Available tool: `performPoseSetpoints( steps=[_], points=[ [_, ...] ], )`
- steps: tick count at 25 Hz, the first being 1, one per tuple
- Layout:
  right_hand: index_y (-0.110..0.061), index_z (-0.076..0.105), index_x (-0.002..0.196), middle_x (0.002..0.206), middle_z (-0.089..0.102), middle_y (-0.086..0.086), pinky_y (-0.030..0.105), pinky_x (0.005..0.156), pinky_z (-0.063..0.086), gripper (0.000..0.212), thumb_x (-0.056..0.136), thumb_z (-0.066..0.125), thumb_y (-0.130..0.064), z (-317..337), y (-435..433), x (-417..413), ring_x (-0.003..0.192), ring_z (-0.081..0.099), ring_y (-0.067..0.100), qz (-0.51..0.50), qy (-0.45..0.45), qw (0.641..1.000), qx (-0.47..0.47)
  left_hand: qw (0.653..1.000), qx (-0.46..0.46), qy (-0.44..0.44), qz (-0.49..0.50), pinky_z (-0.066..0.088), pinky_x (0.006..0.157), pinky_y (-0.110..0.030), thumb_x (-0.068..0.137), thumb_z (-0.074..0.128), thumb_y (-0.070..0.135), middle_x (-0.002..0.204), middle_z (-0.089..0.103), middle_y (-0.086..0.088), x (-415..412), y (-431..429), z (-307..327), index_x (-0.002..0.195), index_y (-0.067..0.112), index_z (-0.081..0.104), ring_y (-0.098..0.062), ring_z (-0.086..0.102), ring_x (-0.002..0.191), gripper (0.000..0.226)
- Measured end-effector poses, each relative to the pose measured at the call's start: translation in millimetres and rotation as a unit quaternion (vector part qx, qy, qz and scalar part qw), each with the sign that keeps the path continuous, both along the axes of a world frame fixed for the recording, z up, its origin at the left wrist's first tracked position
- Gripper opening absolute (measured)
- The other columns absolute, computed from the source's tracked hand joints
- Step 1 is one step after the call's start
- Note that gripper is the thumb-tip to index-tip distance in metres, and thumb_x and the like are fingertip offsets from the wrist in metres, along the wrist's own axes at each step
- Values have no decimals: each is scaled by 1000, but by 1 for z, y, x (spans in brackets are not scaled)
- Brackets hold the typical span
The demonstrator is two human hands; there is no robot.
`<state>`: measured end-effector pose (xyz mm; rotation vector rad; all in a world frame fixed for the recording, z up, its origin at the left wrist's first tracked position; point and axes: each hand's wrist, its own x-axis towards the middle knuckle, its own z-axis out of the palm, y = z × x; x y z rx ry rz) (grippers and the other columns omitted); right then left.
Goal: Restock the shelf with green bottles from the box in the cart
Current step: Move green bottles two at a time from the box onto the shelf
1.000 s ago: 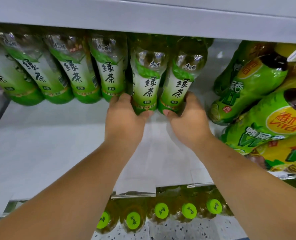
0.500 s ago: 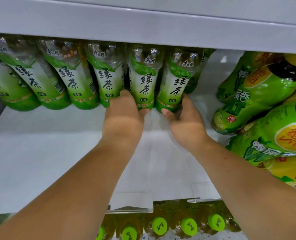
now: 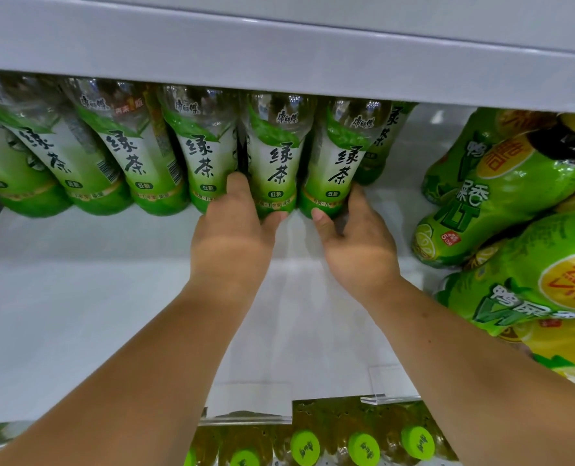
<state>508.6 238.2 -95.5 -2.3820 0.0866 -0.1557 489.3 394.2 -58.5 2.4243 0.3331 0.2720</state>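
Note:
A row of green tea bottles stands at the back of the white shelf (image 3: 77, 297). My left hand (image 3: 232, 237) grips the base of one bottle (image 3: 277, 156) in that row, thumb on its right side, fingers behind it. To its right, my right hand (image 3: 356, 243) grips the base of the neighbouring bottle (image 3: 339, 159), thumb on its front. Both bottles stand upright on the shelf, in line with the row. Their caps are hidden by the shelf board above (image 3: 279, 58). The box and cart are out of view.
Green and yellow lemon tea bottles (image 3: 501, 196) crowd the shelf's right side, close to my right forearm. The shelf below holds several green-capped bottles (image 3: 363, 447). Bare white shelf surface stretches in front of the row at the left and centre.
Both hands pushed their two bottles deeper onto the shelf, bringing them level with the row. The view has tipped so more of the upper shelf board shows.

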Motion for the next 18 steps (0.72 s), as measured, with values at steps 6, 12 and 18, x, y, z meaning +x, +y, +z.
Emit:
performPoseSetpoints(
  steps=[6,12,18],
  points=[
    [-36,38,133,110,68,-4,42,83,55,53,87,58,-55,-2,-4,2,99,64,25,-16,18,1000,1,999,-31,6,5,51,73,-34,86,73,28,92,69,-8,4,-5,1,112,12,51,-30,66,89,38],
    [-22,46,142,133,51,6,39,103,44,53,93,61,-38,6,-3,0,122,50,25,23,5,1000,10,988,-155,13,23,39,58,-7,90,61,27,69,64,7,-8,6,5,91,15,67,-19,63,78,13],
    [-13,61,116,108,63,9,40,92,49,50,87,51,-52,25,8,-22,103,59,29,-34,66,994,76,965,-242,102,14,47,92,-35,94,55,42,105,67,-7,-29,12,21,120,11,63,-30,60,107,42]
  ],
)
